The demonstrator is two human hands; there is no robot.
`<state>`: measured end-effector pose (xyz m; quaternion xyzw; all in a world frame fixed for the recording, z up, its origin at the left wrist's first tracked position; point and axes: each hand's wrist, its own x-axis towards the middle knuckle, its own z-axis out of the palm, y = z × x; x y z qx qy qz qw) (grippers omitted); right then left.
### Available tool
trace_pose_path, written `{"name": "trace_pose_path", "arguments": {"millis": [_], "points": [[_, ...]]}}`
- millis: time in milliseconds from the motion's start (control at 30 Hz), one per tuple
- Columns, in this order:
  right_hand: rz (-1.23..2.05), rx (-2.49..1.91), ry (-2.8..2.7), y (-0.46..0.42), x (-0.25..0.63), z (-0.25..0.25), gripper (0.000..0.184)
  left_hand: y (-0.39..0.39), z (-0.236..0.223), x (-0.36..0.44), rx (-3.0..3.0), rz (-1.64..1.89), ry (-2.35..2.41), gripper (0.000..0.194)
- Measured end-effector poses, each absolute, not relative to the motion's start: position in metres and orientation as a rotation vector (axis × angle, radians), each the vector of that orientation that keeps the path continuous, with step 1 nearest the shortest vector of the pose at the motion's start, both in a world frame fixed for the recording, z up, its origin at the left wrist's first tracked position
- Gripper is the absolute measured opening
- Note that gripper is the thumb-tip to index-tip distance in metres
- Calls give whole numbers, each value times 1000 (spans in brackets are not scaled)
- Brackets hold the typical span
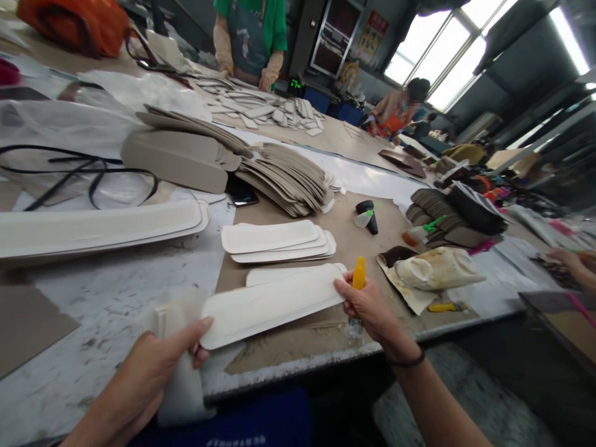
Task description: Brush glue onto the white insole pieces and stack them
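Note:
A long white panel (274, 304) with rounded corners is held level over the table's front edge. My left hand (162, 360) pinches its left end between thumb and fingers. A blurred whitish sheet (179, 391) hangs at that hand; whether the fingers grip it too I cannot tell. My right hand (372, 304) is closed on the panel's right end and also holds a brush with a yellow handle (359, 273) pointing up. Just behind the held panel, another white panel (261, 276) lies partly covered. Beyond it sits a small stack of white panels (279, 239).
Fanned grey-brown pieces (288, 177) lie farther back. Long white strips (97, 226) are at left, near black cords (93, 167). At right are a stained wrapped container (433, 270), a second yellow-handled brush (444, 307) and dark stacked pieces (447, 217). A co-worker (251, 43) stands across the table.

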<state>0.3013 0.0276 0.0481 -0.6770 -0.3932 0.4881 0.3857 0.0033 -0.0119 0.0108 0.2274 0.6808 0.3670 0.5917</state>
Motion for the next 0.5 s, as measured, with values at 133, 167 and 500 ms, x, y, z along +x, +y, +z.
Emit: {"name": "trace_pose_path", "arguments": {"millis": [133,167,500], "points": [[1242,-1740,-1065,24,300,47,49,-11,-6,-9,570,775,1550,40],[1229,-1765,-1102,23,301,47,47,-11,-9,-11,596,767,1550,41],[1302,-1716,-1089,18,301,48,50,-13,-14,-18,443,775,1445,49]]}}
